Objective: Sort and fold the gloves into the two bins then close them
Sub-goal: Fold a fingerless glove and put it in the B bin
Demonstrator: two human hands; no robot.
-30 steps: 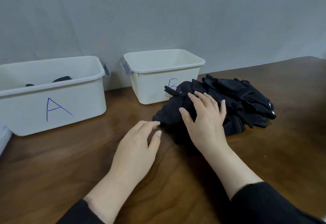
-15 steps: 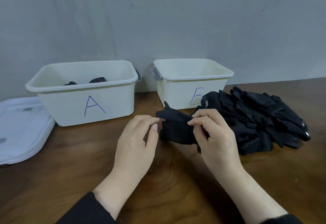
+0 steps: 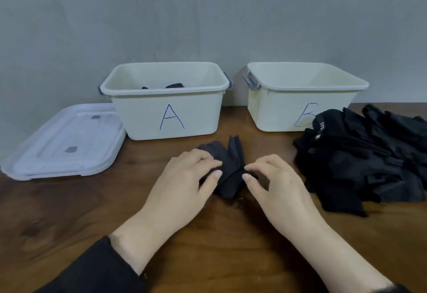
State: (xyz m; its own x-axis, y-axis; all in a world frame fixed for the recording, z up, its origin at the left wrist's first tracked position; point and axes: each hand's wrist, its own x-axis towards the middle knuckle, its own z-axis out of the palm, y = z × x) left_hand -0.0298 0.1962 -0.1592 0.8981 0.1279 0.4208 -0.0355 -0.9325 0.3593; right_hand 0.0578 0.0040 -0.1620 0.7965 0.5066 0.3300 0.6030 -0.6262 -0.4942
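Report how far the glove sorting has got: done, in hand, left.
Done: bin A holds some dark gloves; how many is hidden. Bin B shows nothing inside from this angle. In hand: the left hand and right hand pinch one black glove on the table. Left: the glove pile at right, and both bins stand open, lids stacked beside bin A.

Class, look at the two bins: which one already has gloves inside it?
Bin A, the left one beside the lids: dark gloves show above its rim. Bin B shows none.

glove (image 3: 227, 172) off pile, both hands pinching, prob. folding
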